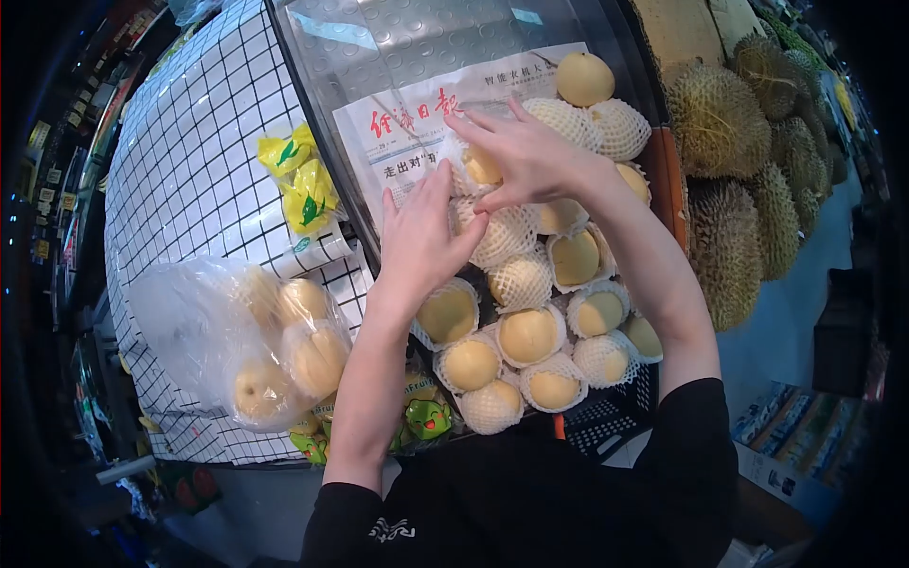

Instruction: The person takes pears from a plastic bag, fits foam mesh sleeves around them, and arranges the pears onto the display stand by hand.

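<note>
Head view, right hand (535, 156): arched over the netted fruit (484, 167), with fingers bent round the far side and thumb at the near side; cannot tell whether gripping firmly.
Left hand (417, 227): open, with fingers stretched toward the same piece, seemingly just touching the white foam net; thumb held apart, near a neighbouring netted piece.
Netted fruit: between both hands, at the left edge of the laid fruit (528, 336), with yellow skin showing through the net's opening.
Progress: partway, to judge by the layout; close-packed along the near part and right side, mostly in foam nets. Not yet netted: one bare fruit (584, 79) at the far right.
Display tray (313, 114): dark-rimmed, with a silvery dimpled surface at the far end and newspaper (417, 123) spread before it; holds the laid fruit.
Plastic bag (185, 317): clear, on the gridded tabletop (180, 161) left of the tray; contains several yellow fruit, exact count hard to make out.
Yellow packets (308, 189): on the tabletop, just beside the tray rim; contents hidden.
Durians (715, 123): piled outside the tray, to the right.
</note>
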Demonstrator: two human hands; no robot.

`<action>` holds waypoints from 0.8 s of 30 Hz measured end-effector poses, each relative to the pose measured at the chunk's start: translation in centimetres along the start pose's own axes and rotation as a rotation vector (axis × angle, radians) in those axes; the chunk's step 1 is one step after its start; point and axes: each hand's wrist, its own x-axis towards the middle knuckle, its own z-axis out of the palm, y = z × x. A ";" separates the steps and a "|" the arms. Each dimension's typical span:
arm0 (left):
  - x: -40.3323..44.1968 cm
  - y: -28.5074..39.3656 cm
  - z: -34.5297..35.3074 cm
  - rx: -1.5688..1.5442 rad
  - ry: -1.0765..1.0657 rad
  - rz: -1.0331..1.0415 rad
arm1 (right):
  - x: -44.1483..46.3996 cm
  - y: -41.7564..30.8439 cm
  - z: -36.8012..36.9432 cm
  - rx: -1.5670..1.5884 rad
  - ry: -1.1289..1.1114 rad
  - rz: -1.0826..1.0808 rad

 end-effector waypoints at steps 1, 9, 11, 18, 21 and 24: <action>-0.2 -0.3 0.2 0.015 0.005 0.040 | -0.3 -0.3 0.0 0.014 -0.012 0.027; -0.6 -1.4 0.2 -0.021 -0.061 0.100 | -1.8 -0.3 1.0 -0.066 0.093 0.003; -0.4 -1.5 0.5 -0.036 -0.047 0.111 | -1.8 -0.1 1.1 -0.044 0.093 0.022; -0.9 -1.3 0.9 0.032 0.001 0.139 | -2.2 -0.4 1.4 -0.085 0.141 -0.010; -1.4 -1.3 0.9 0.080 0.020 0.153 | -3.0 -1.4 1.2 -0.076 0.162 0.005; -2.0 -0.8 1.0 0.113 0.044 0.157 | -4.5 -2.7 1.4 -0.002 0.245 0.050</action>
